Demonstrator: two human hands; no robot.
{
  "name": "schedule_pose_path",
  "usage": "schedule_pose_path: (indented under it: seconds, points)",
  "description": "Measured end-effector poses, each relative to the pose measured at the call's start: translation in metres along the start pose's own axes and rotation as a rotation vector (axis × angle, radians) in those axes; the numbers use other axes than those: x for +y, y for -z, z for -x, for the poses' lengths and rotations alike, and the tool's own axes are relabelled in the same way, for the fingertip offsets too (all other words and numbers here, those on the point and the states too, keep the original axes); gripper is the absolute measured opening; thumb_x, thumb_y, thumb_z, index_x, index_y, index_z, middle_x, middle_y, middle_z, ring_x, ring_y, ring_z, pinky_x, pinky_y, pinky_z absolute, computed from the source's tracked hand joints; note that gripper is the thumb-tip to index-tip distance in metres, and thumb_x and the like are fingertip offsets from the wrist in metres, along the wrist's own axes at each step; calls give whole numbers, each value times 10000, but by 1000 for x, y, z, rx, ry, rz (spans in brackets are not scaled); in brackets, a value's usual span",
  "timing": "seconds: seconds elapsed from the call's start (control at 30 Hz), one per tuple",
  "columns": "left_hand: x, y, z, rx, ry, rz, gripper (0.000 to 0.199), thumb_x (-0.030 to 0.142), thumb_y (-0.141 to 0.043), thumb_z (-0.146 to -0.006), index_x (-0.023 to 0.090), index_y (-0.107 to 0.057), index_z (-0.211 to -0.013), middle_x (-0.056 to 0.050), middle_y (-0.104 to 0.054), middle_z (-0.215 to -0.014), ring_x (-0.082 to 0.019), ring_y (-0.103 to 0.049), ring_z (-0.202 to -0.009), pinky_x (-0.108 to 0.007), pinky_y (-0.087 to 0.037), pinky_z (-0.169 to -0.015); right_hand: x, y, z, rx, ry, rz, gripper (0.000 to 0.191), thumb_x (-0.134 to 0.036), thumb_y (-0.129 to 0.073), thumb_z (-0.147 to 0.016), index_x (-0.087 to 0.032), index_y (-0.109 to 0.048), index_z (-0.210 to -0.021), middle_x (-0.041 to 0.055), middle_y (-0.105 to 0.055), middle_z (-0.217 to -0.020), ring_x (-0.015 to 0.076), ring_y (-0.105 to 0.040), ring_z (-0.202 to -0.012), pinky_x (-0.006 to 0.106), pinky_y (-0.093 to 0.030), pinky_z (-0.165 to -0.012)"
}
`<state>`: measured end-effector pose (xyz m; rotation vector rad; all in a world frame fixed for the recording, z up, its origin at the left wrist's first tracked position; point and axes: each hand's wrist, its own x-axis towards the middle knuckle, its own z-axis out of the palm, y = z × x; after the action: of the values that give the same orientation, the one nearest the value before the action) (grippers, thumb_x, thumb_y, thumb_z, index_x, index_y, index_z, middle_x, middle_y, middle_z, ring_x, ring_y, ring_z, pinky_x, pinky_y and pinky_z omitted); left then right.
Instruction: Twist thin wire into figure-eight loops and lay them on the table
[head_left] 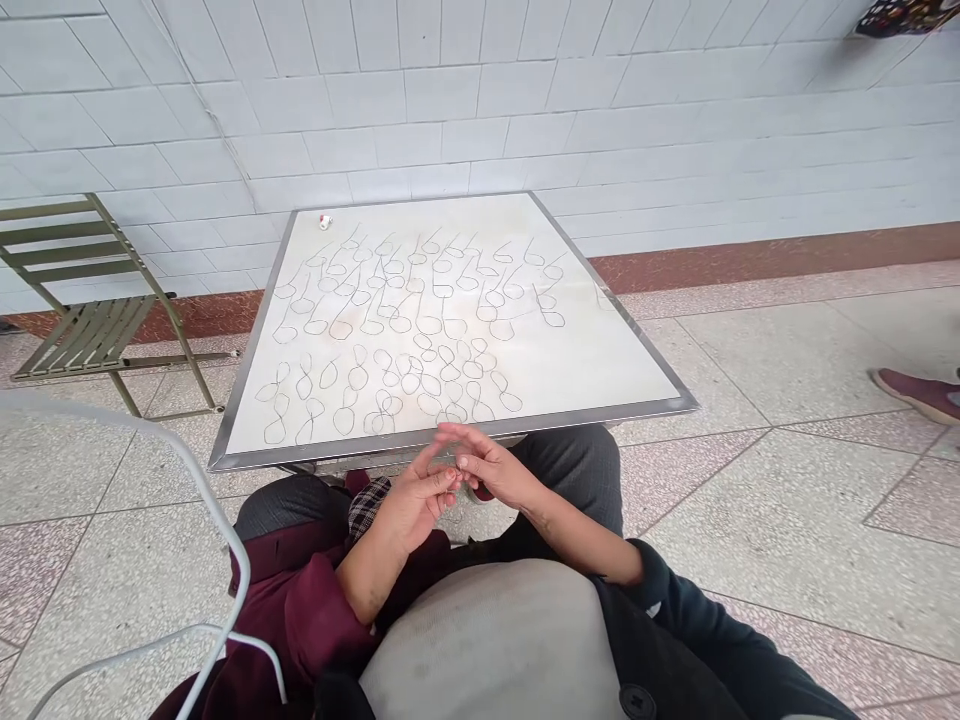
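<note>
A white square table (607,385) with a grey metal rim carries many thin dark wire pieces (427,378), bent into loops; those farther back have one loop and a straight tail, those in front are figure-eight shaped. My left hand (416,497) and my right hand (495,470) meet just before the table's front edge, above my lap. Thumb and forefinger of each are pinched together, with the fingertips nearly touching. Whatever lies between them is too small to make out.
A small white and red object (325,222) lies at the table's back left corner. A green folding chair (90,330) stands at the left. Pale tubing (225,520) curves across the lower left. A person's shoe (915,392) shows at the right edge. Behind the table is a tiled wall (450,95).
</note>
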<state>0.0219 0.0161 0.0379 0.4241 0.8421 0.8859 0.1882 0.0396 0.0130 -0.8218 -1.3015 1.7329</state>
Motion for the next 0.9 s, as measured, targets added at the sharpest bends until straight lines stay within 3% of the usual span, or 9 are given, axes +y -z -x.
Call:
schedule_pose_path:
  seconds: [0.07,0.13,0.23,0.33,0.5,0.67,0.77,0.9]
  points:
    - [-1,0,0,-66,75,63,448,133,-813,-654,177,-666,-1074,12,-623,-703,-85,-574,-649,-185,-382,-558,-3,2,-3,-81,14,-68,479,-348,-636,-848,-305,-513,-1309,39,-616,-1171,25,-430,-500,175,-364,-434]
    - [-1,1,1,-88,97,110,369,120,-815,-645,169,-679,-985,13,-622,-709,-77,-566,-643,-176,-375,-552,-6,1,-5,-116,26,-81,397,-332,-666,-823,-252,-593,-1205,23,-665,-1029,25,-456,-486,158,-352,-412]
    - [0,0,2,-133,101,94,315,138,-813,-655,156,-674,-937,-13,-649,-754,-73,-560,-650,-166,-360,-539,-13,-4,-9,-114,32,-59,239,-319,-690,-801,-185,-668,-997,-10,-662,-746,67,-559,-527,155,-390,-423]
    - [2,1,4,-181,86,49,289,163,-798,-684,150,-673,-945,-42,-665,-783,-86,-567,-673,-168,-360,-544,-18,-10,-10,-65,38,-40,183,-329,-680,-810,-170,-680,-901,-22,-638,-630,86,-589,-511,171,-422,-437]
    - [5,1,6,-130,65,41,363,204,-779,-724,189,-667,-1070,-13,-656,-778,-88,-587,-680,-188,-411,-604,-19,-15,-7,125,56,55,181,-342,-686,-792,-187,-724,-878,-17,-648,-639,89,-579,-498,204,-477,-472]
    - [5,0,6,-44,-9,-61,398,326,-722,-792,181,-633,-1152,-80,-707,-917,-174,-660,-851,-295,-484,-777,-28,-9,-6,339,-38,137,207,-356,-713,-742,-194,-734,-868,-17,-647,-671,83,-557,-490,215,-512,-481]
    - [4,0,6,10,-103,-98,419,404,-657,-834,161,-608,-1173,-130,-703,-1040,-227,-665,-950,-371,-489,-854,-35,-2,-7,405,-121,150,217,-363,-717,-731,-179,-722,-846,-20,-625,-677,77,-553,-498,207,-517,-478]
    - [3,-2,6,15,-162,-206,435,424,-612,-862,139,-579,-1189,-162,-711,-1047,-262,-672,-978,-424,-484,-891,-37,5,-9,425,-170,164,226,-359,-715,-735,-165,-704,-850,-22,-604,-660,75,-554,-518,189,-510,-461]
